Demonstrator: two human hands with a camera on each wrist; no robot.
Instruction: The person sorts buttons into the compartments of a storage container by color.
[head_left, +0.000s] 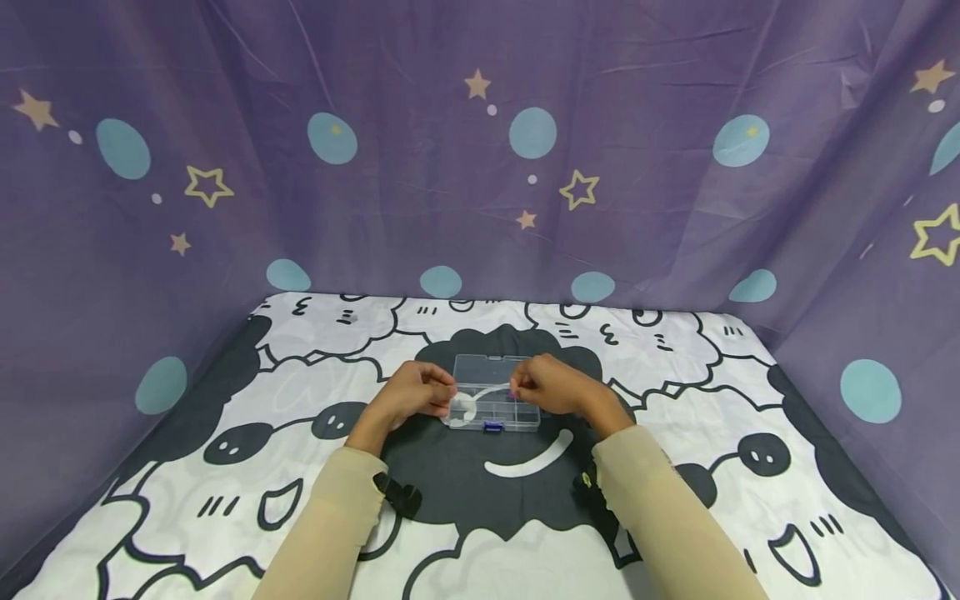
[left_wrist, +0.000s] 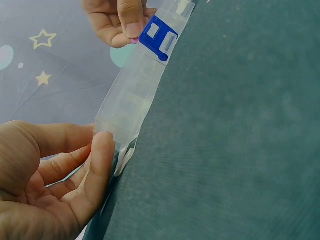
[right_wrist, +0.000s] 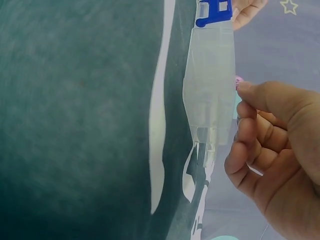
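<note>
I see the left hand (head_left: 408, 392) gripping the clear box (head_left: 517, 427) by its left end, mid-tabletop, while the right hand (head_left: 553, 385) pinches a pink piece (right_wrist: 238, 82) over its right half. I'd judge the piece tiny, light and easily dropped, best held between 2 fingertips; the box light, stiff and slick, best held by its end walls. The lid (head_left: 477, 369) lies open on the far side; the blue latch (head_left: 492, 427) juts near me.
</note>
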